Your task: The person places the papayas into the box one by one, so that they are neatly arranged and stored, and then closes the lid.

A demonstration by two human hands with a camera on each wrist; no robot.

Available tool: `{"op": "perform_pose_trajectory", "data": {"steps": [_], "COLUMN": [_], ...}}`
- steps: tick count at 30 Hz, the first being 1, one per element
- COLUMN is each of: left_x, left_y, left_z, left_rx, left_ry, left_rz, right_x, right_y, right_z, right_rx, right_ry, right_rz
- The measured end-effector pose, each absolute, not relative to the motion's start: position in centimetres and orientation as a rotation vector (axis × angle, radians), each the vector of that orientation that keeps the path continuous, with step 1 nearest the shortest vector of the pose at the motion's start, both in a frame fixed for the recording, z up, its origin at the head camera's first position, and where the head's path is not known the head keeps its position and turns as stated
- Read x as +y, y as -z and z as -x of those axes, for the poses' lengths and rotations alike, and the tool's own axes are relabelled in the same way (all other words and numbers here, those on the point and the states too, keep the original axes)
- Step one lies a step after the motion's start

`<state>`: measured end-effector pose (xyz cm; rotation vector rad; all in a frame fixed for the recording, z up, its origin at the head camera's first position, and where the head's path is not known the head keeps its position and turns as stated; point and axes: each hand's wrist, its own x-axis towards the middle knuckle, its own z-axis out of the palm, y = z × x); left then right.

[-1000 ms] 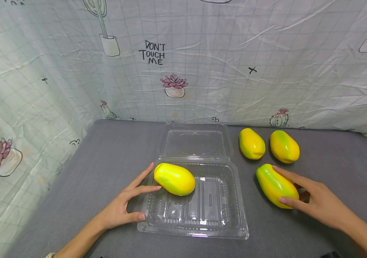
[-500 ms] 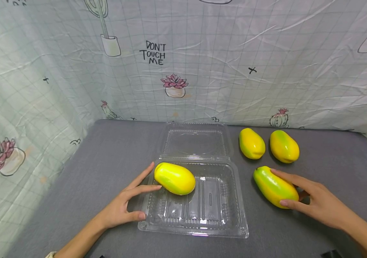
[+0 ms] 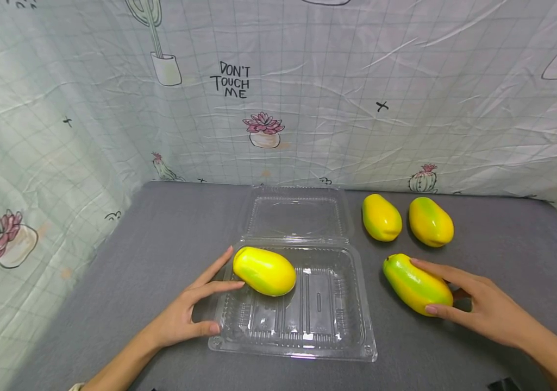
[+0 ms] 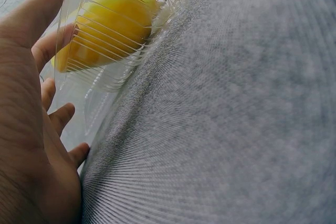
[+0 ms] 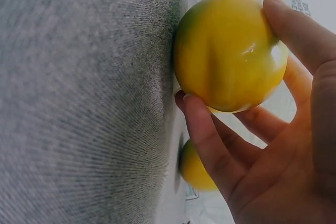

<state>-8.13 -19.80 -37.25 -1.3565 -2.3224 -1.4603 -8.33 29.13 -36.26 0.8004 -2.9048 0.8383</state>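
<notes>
Right wrist view: right hand (image 5: 273, 145) grips papaya (image 5: 228, 51); head view: left hand (image 3: 185, 315) flat.

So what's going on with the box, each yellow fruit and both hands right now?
clear box: lid open, lying flat behind it
fruit in box: lying at the left end of the tray
fruit by right hand: on the table, gripped
two far fruits: on the table, untouched
left hand: fingers straight, touching the box's left edge
right hand: grip curled round a fruit
</notes>
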Motion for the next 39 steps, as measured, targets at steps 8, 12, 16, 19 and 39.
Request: {"op": "perform_pose_trajectory", "data": {"steps": [8, 12, 16, 19, 39], "left_x": [-19.7, -19.7, -19.7, -19.7, -19.7], "left_y": [37.0, 37.1, 37.2, 37.1, 37.2], "left_z": [8.1, 8.1, 8.2, 8.2, 8.1], "left_rx": [-2.323, -2.314, -2.308, -2.312, -2.293], "left_ry": [1.49, 1.487, 1.49, 1.492, 1.465], "left_rz": [1.358, 1.364, 1.369, 1.371, 1.379], "right_x": [28.9, 28.9, 28.8, 28.7, 28.0], "right_y": [36.4, 36.6, 36.6, 36.7, 36.8], "right_z": [8.6, 8.9, 9.1, 9.1, 8.7], "right_rx": [-2.774, -2.679, -2.638, -2.632, -2.635], "right_ry": [-0.845, -0.832, -0.837, -0.839, -0.719], "right_rz": [-0.929, -1.034, -1.069, -1.072, -1.082]}}
